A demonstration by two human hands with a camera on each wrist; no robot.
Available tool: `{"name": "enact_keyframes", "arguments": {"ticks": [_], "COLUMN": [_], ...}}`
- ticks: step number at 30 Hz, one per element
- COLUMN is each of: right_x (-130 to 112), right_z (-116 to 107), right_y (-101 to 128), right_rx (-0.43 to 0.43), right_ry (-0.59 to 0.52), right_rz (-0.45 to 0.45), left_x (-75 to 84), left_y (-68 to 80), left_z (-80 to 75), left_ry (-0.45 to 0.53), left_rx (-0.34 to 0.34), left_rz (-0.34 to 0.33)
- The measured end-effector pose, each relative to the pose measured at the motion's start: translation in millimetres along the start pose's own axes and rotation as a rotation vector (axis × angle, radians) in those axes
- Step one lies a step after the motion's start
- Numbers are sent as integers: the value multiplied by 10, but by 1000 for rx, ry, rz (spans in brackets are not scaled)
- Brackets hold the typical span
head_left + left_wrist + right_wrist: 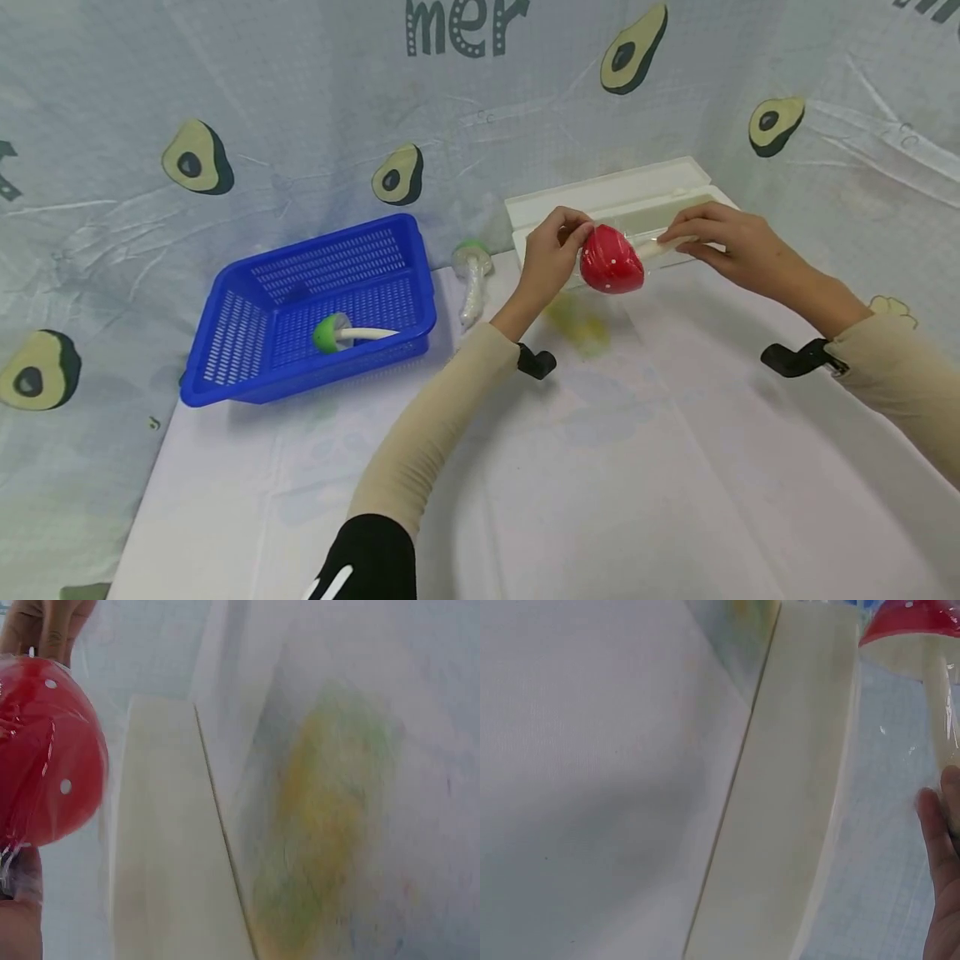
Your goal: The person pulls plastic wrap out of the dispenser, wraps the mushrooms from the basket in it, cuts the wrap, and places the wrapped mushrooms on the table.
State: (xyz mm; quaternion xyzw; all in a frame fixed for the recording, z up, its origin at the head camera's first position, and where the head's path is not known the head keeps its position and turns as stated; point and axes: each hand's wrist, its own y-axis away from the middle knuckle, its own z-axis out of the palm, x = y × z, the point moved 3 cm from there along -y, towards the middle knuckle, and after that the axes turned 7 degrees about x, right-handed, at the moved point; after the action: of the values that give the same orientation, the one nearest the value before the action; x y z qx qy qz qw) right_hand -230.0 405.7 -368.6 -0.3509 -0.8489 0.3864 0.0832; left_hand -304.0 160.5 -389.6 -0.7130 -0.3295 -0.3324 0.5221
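Note:
A toy mushroom with a red, white-dotted cap and a pale stem hangs above the table in a clear plastic wrapper. My left hand pinches the wrapper at the cap side. On the other side, my right hand grips the stem end between thumb and fingers. The right wrist view shows the stem running down from the cap to my fingers. Close up in the left wrist view, the red cap fills the left edge.
Behind the hands lies a long white box with its lid raised. A blue basket at left holds a green-capped mushroom. Between basket and box lies another green-capped mushroom in plastic. Avocado-printed sheeting hangs at the back.

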Motion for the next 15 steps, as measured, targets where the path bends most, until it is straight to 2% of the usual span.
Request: {"name": "enact_keyframes", "arguments": {"ticks": [2,4,6,9,11,15], "right_x": [8,12,14,16,16,0], "right_z": [13,28,60,87,98,57], "right_y": [12,25,37,35,32,20], "right_rx": [5,17,25,24,28,42], "right_ry": [2,-10,-30,-51,-58,-43], "right_rz": [-3,-27,-57,-89,-94,-57], "left_x": [-30,-45,-43,-4,8,15], "left_y": [24,60,108,167,188,220], "left_z": [14,41,85,168,203,137], "left_ry": [59,117,112,8,-86,-148], "left_rx": [23,12,-28,-79,-49,113], "left_rz": [-56,-96,-77,6,56,22]}}
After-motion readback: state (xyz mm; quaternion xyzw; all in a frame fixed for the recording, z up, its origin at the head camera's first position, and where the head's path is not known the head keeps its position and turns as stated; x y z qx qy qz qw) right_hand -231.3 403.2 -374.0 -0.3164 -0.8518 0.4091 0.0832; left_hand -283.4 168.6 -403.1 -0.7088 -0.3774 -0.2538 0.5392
